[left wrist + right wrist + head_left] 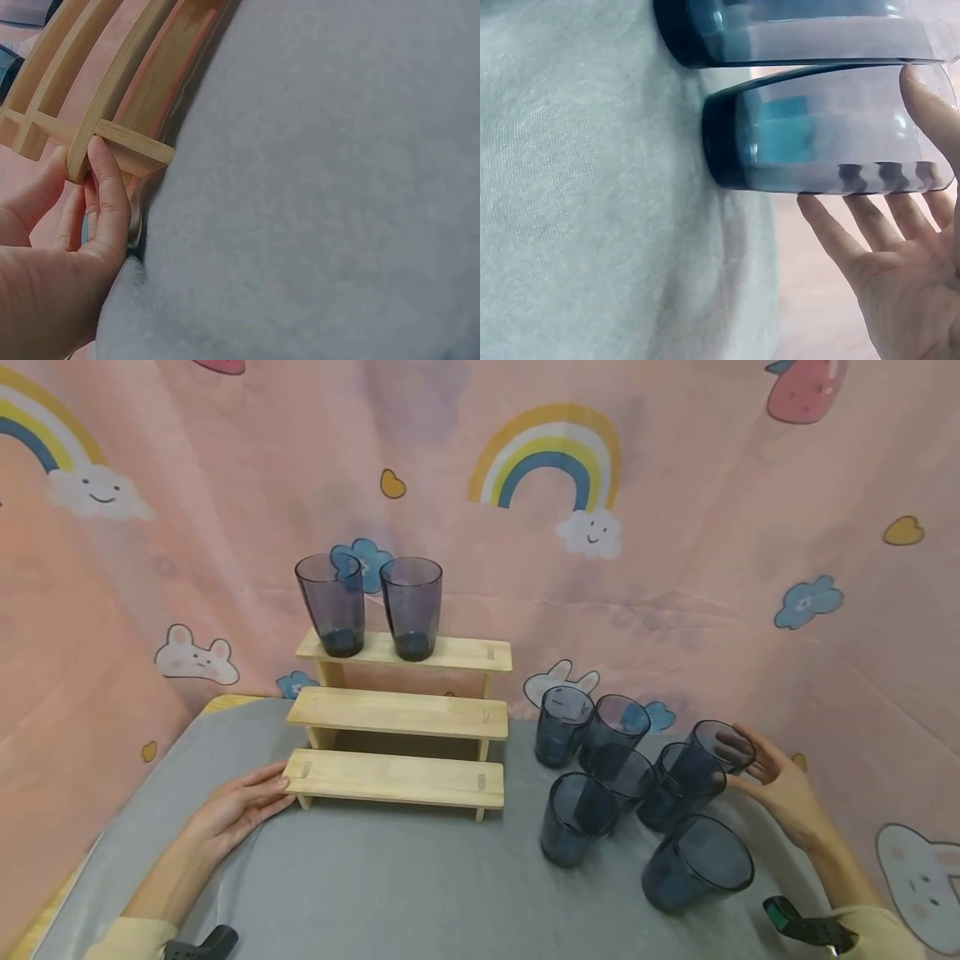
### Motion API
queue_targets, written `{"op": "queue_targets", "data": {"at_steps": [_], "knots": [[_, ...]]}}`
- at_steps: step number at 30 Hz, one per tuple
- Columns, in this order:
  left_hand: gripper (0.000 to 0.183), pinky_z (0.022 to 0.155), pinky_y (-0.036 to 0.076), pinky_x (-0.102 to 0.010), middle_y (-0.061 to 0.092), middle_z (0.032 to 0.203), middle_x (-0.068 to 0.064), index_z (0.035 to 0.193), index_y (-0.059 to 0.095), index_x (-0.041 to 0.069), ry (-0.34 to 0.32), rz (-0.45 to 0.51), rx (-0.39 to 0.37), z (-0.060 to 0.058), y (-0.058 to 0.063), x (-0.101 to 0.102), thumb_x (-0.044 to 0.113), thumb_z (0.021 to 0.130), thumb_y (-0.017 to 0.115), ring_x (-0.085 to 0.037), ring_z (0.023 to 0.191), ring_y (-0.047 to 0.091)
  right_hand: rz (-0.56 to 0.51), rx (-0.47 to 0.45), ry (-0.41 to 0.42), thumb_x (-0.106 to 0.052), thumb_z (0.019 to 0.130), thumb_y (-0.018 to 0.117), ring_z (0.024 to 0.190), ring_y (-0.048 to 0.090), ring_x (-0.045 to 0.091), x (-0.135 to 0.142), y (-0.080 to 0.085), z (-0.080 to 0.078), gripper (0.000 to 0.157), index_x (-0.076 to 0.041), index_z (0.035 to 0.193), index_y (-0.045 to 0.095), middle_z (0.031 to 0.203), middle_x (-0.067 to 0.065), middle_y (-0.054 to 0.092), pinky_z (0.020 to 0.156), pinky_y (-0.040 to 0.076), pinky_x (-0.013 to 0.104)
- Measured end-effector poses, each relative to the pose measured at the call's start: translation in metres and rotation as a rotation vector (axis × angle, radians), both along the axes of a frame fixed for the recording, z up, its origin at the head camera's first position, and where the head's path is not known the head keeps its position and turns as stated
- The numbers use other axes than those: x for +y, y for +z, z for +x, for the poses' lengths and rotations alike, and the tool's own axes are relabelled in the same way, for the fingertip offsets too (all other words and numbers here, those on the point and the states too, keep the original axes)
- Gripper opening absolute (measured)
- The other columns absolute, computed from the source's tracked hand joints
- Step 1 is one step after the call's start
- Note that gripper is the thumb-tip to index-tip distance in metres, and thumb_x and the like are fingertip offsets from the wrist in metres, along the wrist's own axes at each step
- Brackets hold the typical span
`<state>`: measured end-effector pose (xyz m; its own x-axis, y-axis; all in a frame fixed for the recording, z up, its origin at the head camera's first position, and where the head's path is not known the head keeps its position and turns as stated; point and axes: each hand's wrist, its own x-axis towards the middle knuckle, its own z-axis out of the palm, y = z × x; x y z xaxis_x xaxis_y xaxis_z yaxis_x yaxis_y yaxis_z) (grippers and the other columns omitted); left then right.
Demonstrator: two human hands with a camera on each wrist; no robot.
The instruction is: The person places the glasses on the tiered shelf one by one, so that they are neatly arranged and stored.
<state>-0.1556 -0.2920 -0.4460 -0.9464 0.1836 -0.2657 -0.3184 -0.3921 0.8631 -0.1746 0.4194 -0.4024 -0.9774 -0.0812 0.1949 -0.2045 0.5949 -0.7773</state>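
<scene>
Steadying the shelf (397,714): I have the left hand (232,814) at 8 o'clock in the head view, thumb and fingers clamped on the near end of the bottom tier (397,777). Apply light pressure only; a hard pull could shift the shelf.
Right hand (783,797): At 4 o'clock, thumb and fingers closed on opposite sides of the outer glass (780,135), near its rim.
Outer glass, position: Upright on the grey cloth (375,877), between 3 and 4 o'clock.
Neighbouring glass (682,785): Just beside the outer glass, on its 8 o'clock side. I cannot tell whether the walls touch. I judge a straight lift, biased toward 2 o'clock, the safest way to part them.
Grip check: Equalise thumb and finger force before loading. The smooth, tapered wall may slip; I would set the fingers lower if it does.
Top tier (468,652): Carries a left-end glass (330,610) and a mid-tier glass (411,614); bare wood shows at its 3 o'clock end.
</scene>
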Motion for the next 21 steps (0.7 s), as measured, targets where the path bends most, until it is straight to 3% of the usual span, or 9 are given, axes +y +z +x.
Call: {"op": "queue_targets", "data": {"at_steps": [1,3,5,8,12,16,21], "knots": [[0.023,0.093,0.055,-0.028,0.061,0.11,0.007,0.11,0.064,0.02,0.0,-0.003,0.001,-0.001,0.0,0.001,0.001,0.098,0.057,-0.011,0.103,0.064,-0.004,0.0,-0.01,-0.012,0.095,0.067,0.146,0.016,0.007,0.0,0.0,0.0,0.08,-0.029,0.158,0.019,0.162,0.003,0.017,0.119,0.015,0.061],[0.026,0.093,0.055,-0.028,0.061,0.11,0.007,0.12,0.059,0.016,0.002,-0.014,-0.003,-0.001,0.0,0.001,0.002,0.098,0.058,-0.011,0.103,0.064,-0.023,-0.012,-0.032,-0.013,0.094,0.068,0.149,0.014,0.023,0.0,0.0,0.0,0.08,-0.029,0.157,0.021,0.162,0.007,0.016,0.107,0.014,0.076],[0.029,0.093,0.055,-0.028,0.061,0.109,0.008,0.125,0.056,0.014,0.003,-0.018,-0.011,-0.002,0.0,0.002,0.002,0.098,0.057,-0.01,0.102,0.064,-0.025,-0.03,-0.061,-0.016,0.094,0.069,0.145,0.015,0.041,-0.001,0.001,0.0,0.081,-0.029,0.157,0.021,0.162,0.011,0.015,0.105,0.017,0.077],[0.029,0.093,0.055,-0.028,0.061,0.109,0.008,0.124,0.056,0.014,0.003,-0.01,-0.016,-0.001,-0.001,0.001,0.002,0.098,0.057,-0.01,0.103,0.064,-0.01,-0.045,-0.097,-0.019,0.093,0.07,0.138,0.019,0.055,-0.002,0.004,-0.001,0.081,-0.029,0.157,0.022,0.161,0.018,0.015,0.103,0.022,0.077],[0.025,0.092,0.056,-0.028,0.062,0.108,0.008,0.104,0.067,0.022,0.001,0.016,-0.015,0.0,-0.002,0.0,0.0,0.098,0.057,-0.01,0.101,0.064,0.009,-0.043,-0.115,-0.022,0.092,0.071,0.135,0.022,0.058,-0.004,0.006,-0.001,0.081,-0.03,0.157,0.023,0.159,0.023,0.018,0.102,0.024,0.077],[0.026,0.092,0.056,-0.028,0.062,0.108,0.007,0.102,0.068,0.024,-0.011,0.018,-0.013,-0.001,-0.002,0.0,0.0,0.098,0.056,-0.011,0.101,0.065,0.021,-0.049,-0.136,-0.022,0.092,0.072,0.136,0.024,0.056,-0.005,0.007,0.001,0.08,-0.03,0.156,0.025,0.158,0.023,0.02,0.103,0.027,0.074],[0.025,0.092,0.056,-0.028,0.063,0.108,0.005,0.102,0.067,0.023,-0.014,0.006,-0.016,-0.002,0.0,0.0,0.001,0.098,0.057,-0.011,0.101,0.065,0.048,-0.067,-0.158,-0.026,0.091,0.073,0.128,0.031,0.061,-0.005,0.011,0.0,0.082,-0.027,0.157,0.024,0.154,0.031,0.021,0.095,0.034,0.076]]}}
